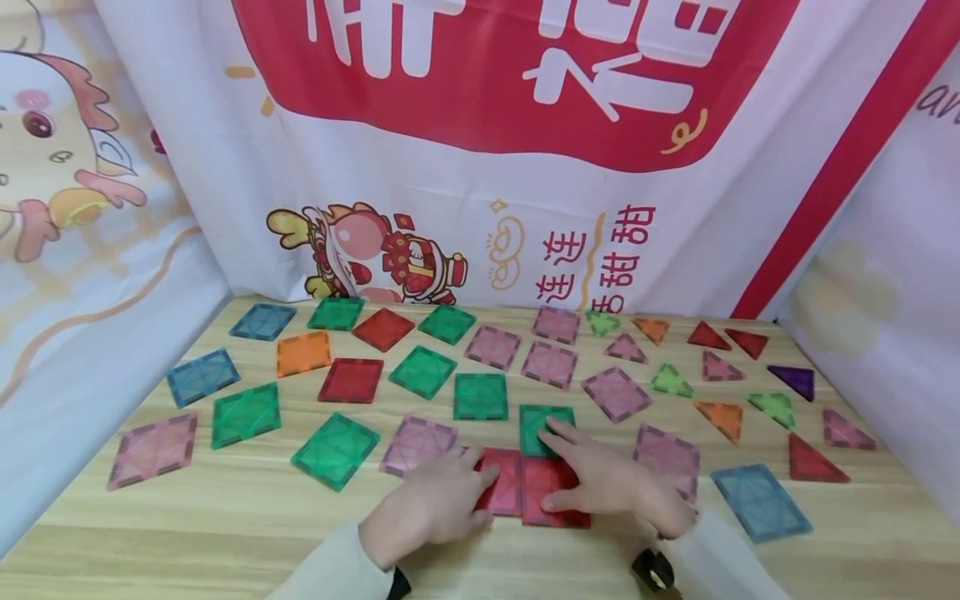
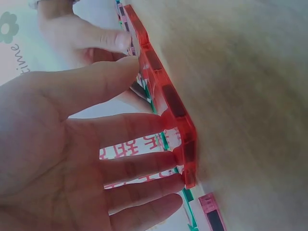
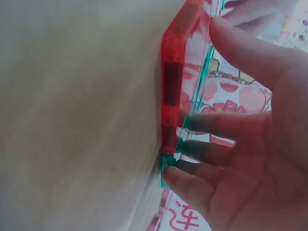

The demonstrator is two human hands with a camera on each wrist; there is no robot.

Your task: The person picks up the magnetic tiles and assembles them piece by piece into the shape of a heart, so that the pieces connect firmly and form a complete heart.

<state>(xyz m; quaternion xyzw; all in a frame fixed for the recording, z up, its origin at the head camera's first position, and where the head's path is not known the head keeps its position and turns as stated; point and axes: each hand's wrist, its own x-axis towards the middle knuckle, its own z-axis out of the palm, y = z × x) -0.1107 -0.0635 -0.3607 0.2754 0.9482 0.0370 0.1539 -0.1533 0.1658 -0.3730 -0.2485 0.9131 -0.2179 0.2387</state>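
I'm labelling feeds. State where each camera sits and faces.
Head: on the head, facing forward and down at the table; left hand, right hand, sleeves show.
Left wrist: on that wrist, facing its hand at red tiles; right hand beyond.
Right wrist: on that wrist, facing its hand at a red tile; left hand beyond.
Wrist views share both hands and a red tile.

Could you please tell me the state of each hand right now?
Left hand: open, fingertips touching the left red tile.
Right hand: open, fingertips on a green tile, thumb at the right red tile.
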